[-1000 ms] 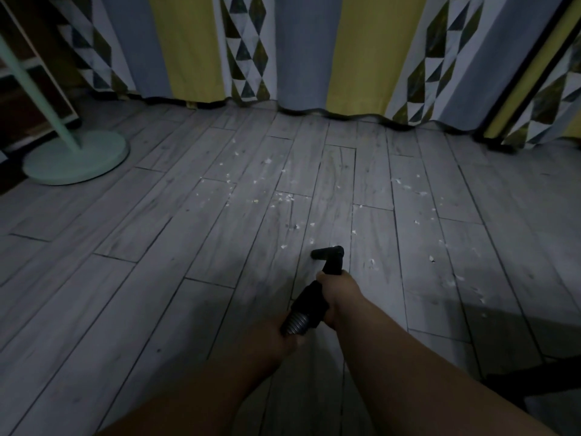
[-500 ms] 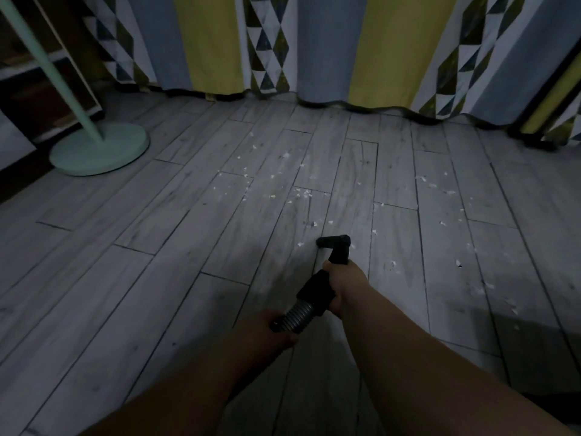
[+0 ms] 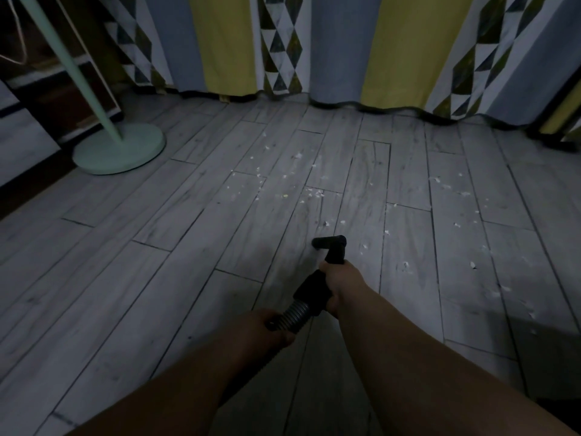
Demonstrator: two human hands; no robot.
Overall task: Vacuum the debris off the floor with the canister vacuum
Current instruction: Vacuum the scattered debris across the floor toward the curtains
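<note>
My right hand [image 3: 338, 286] is wrapped tight round the black plastic handle of the vacuum wand [image 3: 314, 287], fingers curled under it. My left hand [image 3: 267, 328] is closed round the grey ribbed hose [image 3: 294, 314] just behind that handle. The small black nozzle head [image 3: 328, 241] sits ahead of my right hand, low over the pale grey wood-plank floor [image 3: 157, 278]; I cannot tell whether it touches the boards.

The scattered white debris flecks [image 3: 311, 193] lie mostly beyond and to the right of the nozzle, with a few just beside it, so I judge most of the pick-up is not yet done.

What worries me is the narrow mouth. It covers only a thin strip, so a quick pass would leave flecks behind, and riding too high might blow light bits about rather than lift them. Pushing far forward could suck in the hem of the yellow, grey and triangle-patterned curtain [image 3: 345, 58]. The mint-green round lamp base [image 3: 119, 149] stands well apart on the left, so it is little risk unless I swing wide. A taut hose could also jerk the wand off line.

The wand's long axis runs from my left hand up and away toward the curtain, leaning slightly right. The nozzle's short bar lies crosswise, its open end pointing left.
</note>
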